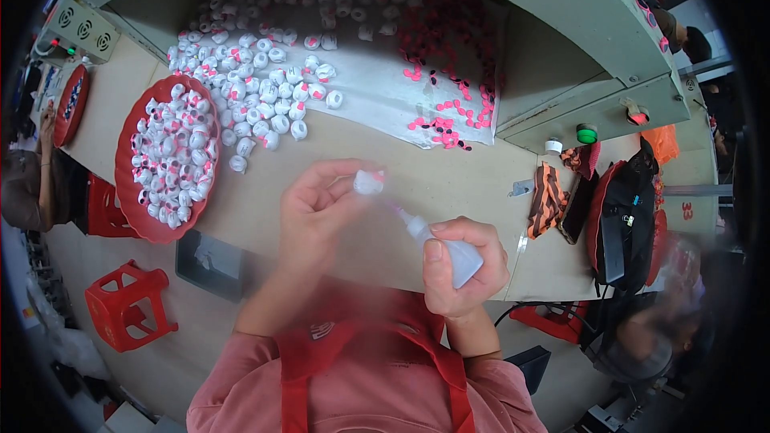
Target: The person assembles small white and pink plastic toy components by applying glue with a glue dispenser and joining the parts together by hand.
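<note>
My left hand (309,204) pinches a small white wrapped ball (369,182) with a bit of pink on it, held above the table. In my right hand (469,265) is a translucent squeeze bottle (459,255), its narrow nozzle tilted up and left toward the ball. Whether the tip touches the ball is too blurred to tell. Many similar white balls (265,100) lie loose on the far left of the table. More of them fill a red scalloped tray (128,184) to the left. Small pink and black discs (461,112) are scattered on a white sheet (361,100) at the far right.
A pale green metal shelf (529,16) arches over the table's far side. At the right are a striped cloth (547,200), a black bag (622,216) and a green-capped knob (587,134). A grey bin (210,265) and red stool (128,305) stand lower left. People sit at both sides.
</note>
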Tool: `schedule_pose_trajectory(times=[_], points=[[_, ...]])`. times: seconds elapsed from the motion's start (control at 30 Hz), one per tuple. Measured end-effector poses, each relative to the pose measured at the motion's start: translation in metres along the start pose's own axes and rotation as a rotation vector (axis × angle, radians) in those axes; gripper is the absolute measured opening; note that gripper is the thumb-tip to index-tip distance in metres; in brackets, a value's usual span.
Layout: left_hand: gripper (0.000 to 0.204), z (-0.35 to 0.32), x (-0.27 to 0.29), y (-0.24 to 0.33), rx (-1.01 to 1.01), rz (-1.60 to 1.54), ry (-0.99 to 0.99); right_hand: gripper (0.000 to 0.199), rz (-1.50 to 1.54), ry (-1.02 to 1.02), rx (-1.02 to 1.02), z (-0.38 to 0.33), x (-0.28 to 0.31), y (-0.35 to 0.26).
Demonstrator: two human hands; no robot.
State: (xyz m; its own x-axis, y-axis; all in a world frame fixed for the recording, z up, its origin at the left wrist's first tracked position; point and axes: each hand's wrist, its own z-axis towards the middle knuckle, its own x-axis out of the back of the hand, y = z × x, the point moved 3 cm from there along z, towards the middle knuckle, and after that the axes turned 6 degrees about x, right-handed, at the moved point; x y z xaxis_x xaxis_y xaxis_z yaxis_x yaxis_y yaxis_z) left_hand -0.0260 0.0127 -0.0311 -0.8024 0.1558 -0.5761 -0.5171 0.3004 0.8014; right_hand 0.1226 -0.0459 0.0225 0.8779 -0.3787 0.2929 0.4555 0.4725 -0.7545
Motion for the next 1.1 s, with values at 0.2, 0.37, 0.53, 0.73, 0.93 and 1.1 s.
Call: schedule_pose_trajectory(times=[0.2, 0.37, 0.53, 0.73, 0.93, 1.1], points=[[0.031, 0.002, 0.001, -0.006, 0.063, -0.103, -0.074, 0.016, 0.017, 0.028, -0.003, 0.000, 0.004, 0.004], [0.037, 0.003, -0.001, -0.007, 0.111, -0.135, -0.040, 0.016, -0.001, 0.037, -0.009, -0.001, 0.011, 0.007], [0.038, 0.005, -0.004, -0.009, 0.116, -0.138, -0.046, 0.015, 0.010, 0.011, -0.028, 0.000, 0.015, 0.004], [0.038, 0.008, 0.008, -0.009, 0.104, -0.157, -0.049, 0.019, 0.146, 0.038, -0.505, -0.007, 0.001, 0.019], [0.036, 0.005, 0.021, -0.017, 0.113, -0.093, 0.009, 0.034, -0.070, -0.034, -0.696, -0.005, 0.023, 0.108], [0.035, 0.004, 0.020, -0.015, 0.124, -0.091, -0.018, 0.023, -0.708, -0.193, -0.345, 0.029, 0.025, 0.128]])
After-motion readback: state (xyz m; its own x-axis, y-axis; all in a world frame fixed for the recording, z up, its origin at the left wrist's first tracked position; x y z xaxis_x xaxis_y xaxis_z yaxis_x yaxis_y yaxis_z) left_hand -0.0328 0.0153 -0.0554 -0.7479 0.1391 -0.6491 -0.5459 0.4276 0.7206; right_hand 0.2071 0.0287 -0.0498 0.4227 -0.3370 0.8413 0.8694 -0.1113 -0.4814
